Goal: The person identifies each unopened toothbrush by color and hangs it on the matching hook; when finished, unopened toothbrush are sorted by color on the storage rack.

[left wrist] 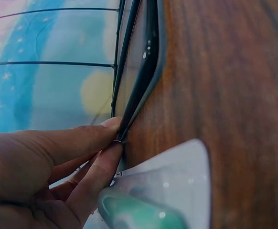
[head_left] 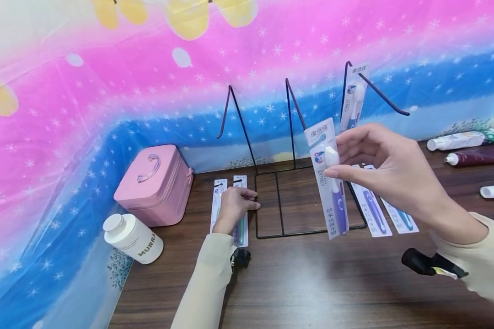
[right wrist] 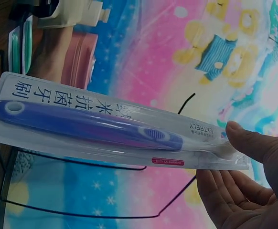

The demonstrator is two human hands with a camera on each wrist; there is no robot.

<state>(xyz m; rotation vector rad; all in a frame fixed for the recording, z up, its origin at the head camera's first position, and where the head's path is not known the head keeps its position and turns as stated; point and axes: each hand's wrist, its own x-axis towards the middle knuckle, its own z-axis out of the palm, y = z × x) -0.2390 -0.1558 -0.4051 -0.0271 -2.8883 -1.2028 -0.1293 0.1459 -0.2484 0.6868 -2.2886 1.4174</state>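
Note:
My right hand (head_left: pixel 389 169) pinches a packaged purple toothbrush (head_left: pixel 340 210) between thumb and fingers near the top of its card. The pack is held up, slightly tilted, overlapping the middle prong of a black wire display rack (head_left: pixel 244 132) in the head view. The left hand (head_left: pixel 232 205) pinches the rack's base wire at its left side, as the left wrist view shows the thumb and finger closed round it. Under that hand lies a packaged green toothbrush (left wrist: pixel 144 210). Another packaged toothbrush (head_left: pixel 356 98) hangs on the rack's right prong.
Packaged toothbrushes lie right of the rack, one purple (head_left: pixel 372 208), one blue (head_left: pixel 403 221). A second pack (head_left: pixel 215 208) lies left. A pink case (head_left: pixel 152 187) and a white bottle (head_left: pixel 133 237) stand far left. Several tubes, including a maroon tube (head_left: pixel 479 155), lie at right.

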